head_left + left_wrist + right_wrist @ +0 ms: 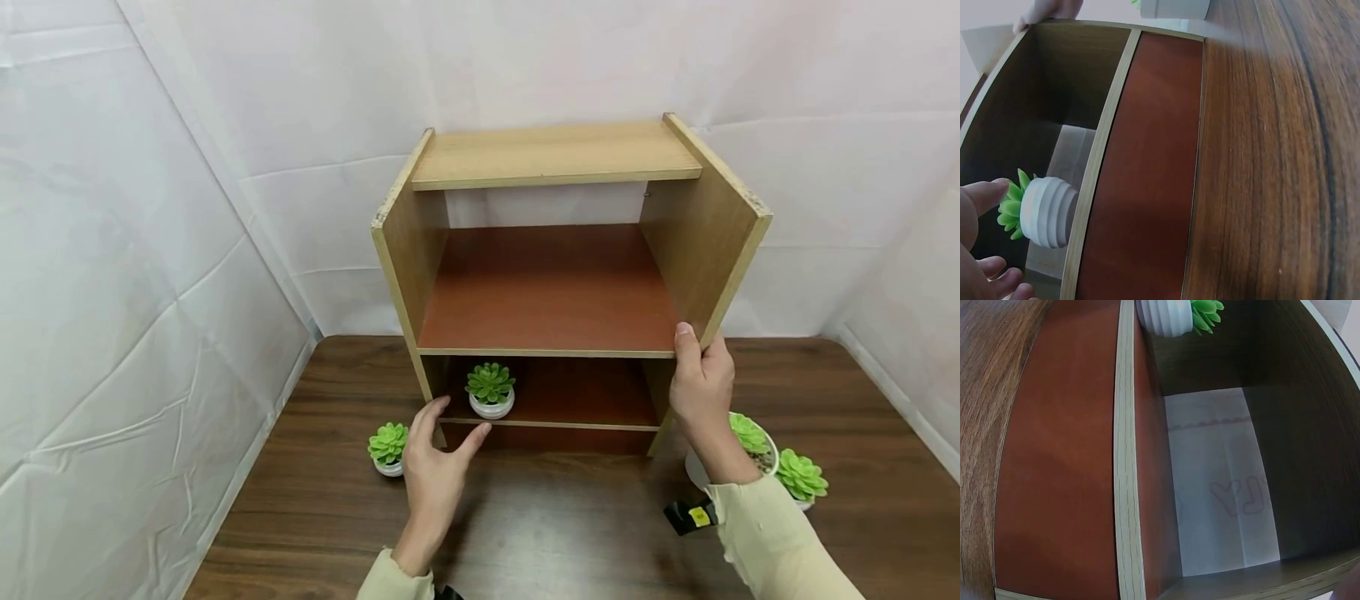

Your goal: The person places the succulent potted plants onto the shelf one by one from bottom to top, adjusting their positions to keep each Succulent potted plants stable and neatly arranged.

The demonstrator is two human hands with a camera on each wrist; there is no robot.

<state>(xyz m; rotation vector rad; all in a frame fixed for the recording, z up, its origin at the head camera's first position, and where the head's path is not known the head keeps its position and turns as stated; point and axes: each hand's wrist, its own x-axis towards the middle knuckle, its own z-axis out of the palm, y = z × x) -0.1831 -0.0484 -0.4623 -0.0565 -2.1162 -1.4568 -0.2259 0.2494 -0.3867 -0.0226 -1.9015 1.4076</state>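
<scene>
A small wooden shelf unit (712,225) with red-brown shelves stands on the table. On its lower shelf, near the left end, sits a potted succulent (491,392) in a ribbed white pot (1049,212). My left hand (433,483) is in front of that corner, thumb and fingers spread around the space before the plant. In the left wrist view its thumb overlaps the green leaves. My right hand (702,387) grips the front edge of the right side panel, thumb on the inner side and fingers outside.
Left of the unit stands another small succulent (387,447). To the right, partly behind my right forearm, are a larger white pot (697,468) with a succulent and a small succulent (801,475). White cloth (225,208) hangs behind the wooden table (555,533).
</scene>
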